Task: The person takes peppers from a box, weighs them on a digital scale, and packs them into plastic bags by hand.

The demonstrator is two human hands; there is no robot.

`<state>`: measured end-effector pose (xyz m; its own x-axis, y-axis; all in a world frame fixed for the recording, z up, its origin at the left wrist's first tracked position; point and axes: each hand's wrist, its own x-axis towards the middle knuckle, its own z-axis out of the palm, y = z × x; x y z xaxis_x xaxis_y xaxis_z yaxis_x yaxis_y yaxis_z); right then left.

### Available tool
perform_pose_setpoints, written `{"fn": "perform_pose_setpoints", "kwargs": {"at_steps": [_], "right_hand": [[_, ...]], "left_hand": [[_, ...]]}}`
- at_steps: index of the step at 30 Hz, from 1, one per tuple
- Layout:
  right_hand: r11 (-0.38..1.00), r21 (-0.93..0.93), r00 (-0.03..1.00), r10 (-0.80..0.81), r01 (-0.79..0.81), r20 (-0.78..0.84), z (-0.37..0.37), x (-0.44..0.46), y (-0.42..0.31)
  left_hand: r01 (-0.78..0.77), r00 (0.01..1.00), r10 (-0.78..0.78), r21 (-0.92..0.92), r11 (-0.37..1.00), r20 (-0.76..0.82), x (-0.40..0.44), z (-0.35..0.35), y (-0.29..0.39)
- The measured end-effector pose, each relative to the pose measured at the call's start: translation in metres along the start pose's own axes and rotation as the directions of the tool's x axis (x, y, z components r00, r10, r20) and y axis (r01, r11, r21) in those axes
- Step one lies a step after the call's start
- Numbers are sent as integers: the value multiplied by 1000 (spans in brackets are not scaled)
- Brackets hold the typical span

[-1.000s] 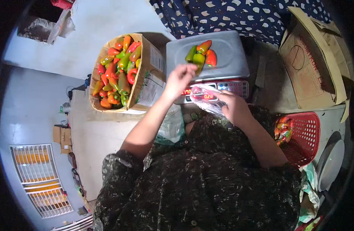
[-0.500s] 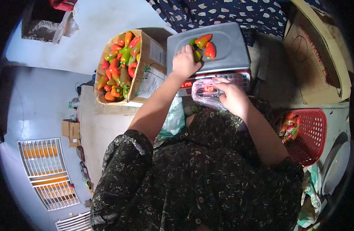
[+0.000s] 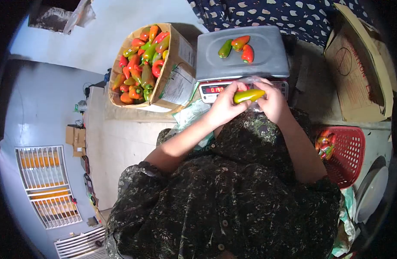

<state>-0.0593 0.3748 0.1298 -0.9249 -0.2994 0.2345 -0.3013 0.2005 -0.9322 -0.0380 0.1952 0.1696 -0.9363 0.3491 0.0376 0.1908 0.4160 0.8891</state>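
Between my hands, in front of the scale, is a yellow-green pepper [image 3: 249,96]. My left hand [image 3: 228,105] is closed around its left end, thumb along the near side. My right hand [image 3: 275,102] is curled at the pepper's other end and grips a thin clear plastic bag [image 3: 250,80], partly hidden by the fingers. Just beyond, the digital scale [image 3: 211,64] shows a red readout of about 0.150. On its grey pan lie a green pepper [image 3: 225,48], an orange-red pepper [image 3: 241,42] and a red pepper [image 3: 247,54].
Left of the scale stands a cardboard box [image 3: 181,47] full of red, orange and green peppers. A red perforated basket [image 3: 351,149] with bagged peppers sits at the right, below an open carton [image 3: 351,73]. Green-tinted plastic [image 3: 187,116] lies near my left forearm.
My left hand has taken the yellow-green pepper off the pan and brought it back to my right hand. The readout has dropped from about 0.170 to 0.150. The view has shifted slightly.
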Motion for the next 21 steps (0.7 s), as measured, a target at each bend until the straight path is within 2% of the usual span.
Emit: {"fn": "perform_pose_setpoints", "kwargs": {"at_steps": [2, 3, 6, 7, 8, 10, 11, 14, 15, 17, 18, 20, 21], "right_hand": [[998, -45, 999, -38, 38, 2, 2, 1, 1], [992, -108, 997, -72, 73, 9, 1, 0, -1], [972, -205, 993, -118, 115, -4, 2, 0, -3], [965, -233, 992, -125, 122, 3, 1, 1, -7], [957, -260, 991, -131, 129, 9, 1, 2, -11], [976, -213, 998, -40, 50, 51, -1, 1, -31], [982, -190, 997, 8, 6, 72, -1, 1, -38], [961, -238, 985, -116, 143, 124, 7, -3, -30], [962, -251, 981, -62, 108, 186, 7, -5, -31], [997, -77, 963, 25, -5, 267, 10, -8, -44], [979, -145, 957, -101, 145, 273, 18, -12, -39], [860, -287, 897, -348, 422, 273, 33, -20, -32], [873, -274, 887, -300, 404, 351, 36, -26, -33]], "left_hand": [[-74, 997, 73, 104, 992, 13, 3, 4, -10], [-191, 980, 198, 220, 957, -12, 4, 6, -15], [-150, 988, 133, 282, 948, 76, 10, 2, 3], [-126, 992, 115, 275, 953, 54, 12, 0, 8], [-85, 993, 47, 364, 927, 110, 14, -2, 10], [-23, 972, -106, 539, 842, 208, 19, -4, 11], [36, 940, -249, 659, 751, 232, 19, -1, 15], [6, 900, -331, 748, 663, 285, 19, 12, -4], [-35, 949, -211, 748, 663, 232, 16, 17, -12], [-64, 897, -304, 773, 631, 322, 25, 19, -17], [-79, 864, -350, 785, 614, 361, 28, 19, -21], [-105, 861, -273, 675, 730, 430, 16, 23, -58], [-98, 883, -234, 648, 756, 406, 10, 25, -65]]}}
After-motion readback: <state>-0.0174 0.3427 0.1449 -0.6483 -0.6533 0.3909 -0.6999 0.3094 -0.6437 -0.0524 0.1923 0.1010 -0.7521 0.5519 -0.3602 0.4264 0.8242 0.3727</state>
